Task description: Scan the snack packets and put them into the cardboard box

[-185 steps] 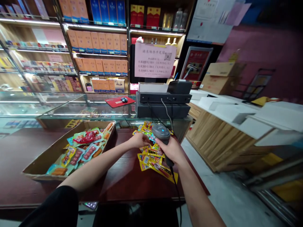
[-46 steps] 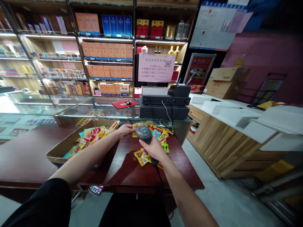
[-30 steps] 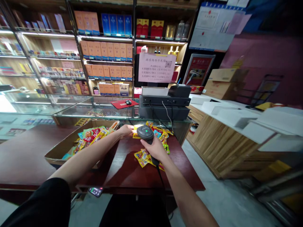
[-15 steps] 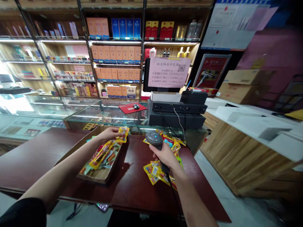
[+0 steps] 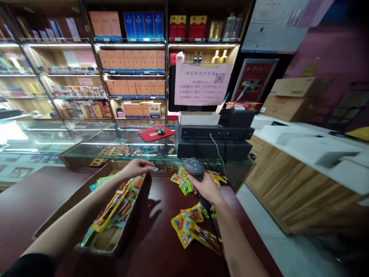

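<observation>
My left hand (image 5: 137, 168) is over the far end of an open cardboard box (image 5: 108, 252), its fingertips pinched together. A tiny pale bit shows at the fingertips, too small to name. In the box lie snack packets, a long yellow one (image 5: 111, 209) on top. My right hand (image 5: 208, 189) grips a dark handheld scanner (image 5: 193, 167), its head tilted up with a small blue light. Yellow packets (image 5: 182, 230) lie on the table below the scanner. More packets, among them a green one (image 5: 186, 187), lie beside and behind my right hand.
A glass counter (image 5: 95, 148) adjoins the dark red table (image 5: 155, 246) and bears a red mat (image 5: 150, 133) with a mouse. A monitor covered by a pink notice (image 5: 201, 84) stands behind a black cash drawer (image 5: 213, 148). The scanner's cable (image 5: 215, 231) runs towards me.
The yellow packet in my left hand is no longer visible there. The view has shifted, with the box appearing lower and further left. My right hand still holds the scanner.
</observation>
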`<state>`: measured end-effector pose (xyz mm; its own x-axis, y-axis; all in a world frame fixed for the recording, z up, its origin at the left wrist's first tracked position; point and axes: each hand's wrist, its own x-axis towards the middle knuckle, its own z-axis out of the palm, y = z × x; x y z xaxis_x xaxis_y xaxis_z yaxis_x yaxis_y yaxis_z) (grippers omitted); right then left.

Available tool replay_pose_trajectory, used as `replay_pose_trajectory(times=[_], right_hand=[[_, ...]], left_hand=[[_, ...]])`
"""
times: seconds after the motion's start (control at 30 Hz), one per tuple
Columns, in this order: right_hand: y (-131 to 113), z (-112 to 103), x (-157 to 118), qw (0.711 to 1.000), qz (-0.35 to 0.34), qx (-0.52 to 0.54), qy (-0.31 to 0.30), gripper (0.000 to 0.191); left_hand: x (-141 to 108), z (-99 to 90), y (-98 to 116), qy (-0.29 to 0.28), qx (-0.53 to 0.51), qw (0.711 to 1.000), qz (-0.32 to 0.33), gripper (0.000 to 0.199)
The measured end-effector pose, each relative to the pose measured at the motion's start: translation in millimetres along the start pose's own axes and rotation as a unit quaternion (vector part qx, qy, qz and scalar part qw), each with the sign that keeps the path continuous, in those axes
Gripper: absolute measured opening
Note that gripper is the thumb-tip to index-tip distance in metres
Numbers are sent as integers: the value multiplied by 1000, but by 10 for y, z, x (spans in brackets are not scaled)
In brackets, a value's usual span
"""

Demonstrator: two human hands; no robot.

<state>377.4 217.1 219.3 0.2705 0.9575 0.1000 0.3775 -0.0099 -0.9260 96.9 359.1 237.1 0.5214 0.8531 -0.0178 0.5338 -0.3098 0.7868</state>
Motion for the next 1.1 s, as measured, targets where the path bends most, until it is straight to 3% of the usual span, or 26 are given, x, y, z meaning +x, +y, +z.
replay_pose_trajectory(times=[0.1,0.2,0.3,0.37,0.5,0.57,0.67,0.73,0.87,0.93,1.03,1.1], right_hand=[[125,-113,-36,999,35,6,12,30],[221,-209,-112,998,57,2,29,27],[287,-265,-201,997,52,-15,51,25],[319,-274,-251,996,55,-22,62,26],[361,-220,-301,996,71,-3,51,28],[364,-163,-296,997,70,0,42,27],[342,-53,-245,996,77,5,33,27],[317,32,-191,996,82,16,22,28],[269,220,-90,996,72,50,0,31],[247,317,-63,996,67,63,-13,31],[222,447,-58,997,53,56,-27,29],[216,513,-67,998,37,40,-29,30]], left_hand=[[467,602,106,-53,110,989,80,38],[853,1071,148,-85,223,955,174,29],[1073,1339,154,-118,313,918,213,37],[1124,1432,123,-150,326,910,210,41],[1087,1499,-8,-144,248,942,174,47],[1051,1479,-62,-123,202,963,132,39],[1012,1384,-93,-120,138,983,33,22],[988,1290,-94,-108,87,990,-21,27],[878,1100,-91,-66,13,995,-69,21],[787,1034,-88,-42,-115,988,-93,27],[659,991,-88,-4,-336,936,-108,45],[609,992,-98,18,-395,912,-107,51]])
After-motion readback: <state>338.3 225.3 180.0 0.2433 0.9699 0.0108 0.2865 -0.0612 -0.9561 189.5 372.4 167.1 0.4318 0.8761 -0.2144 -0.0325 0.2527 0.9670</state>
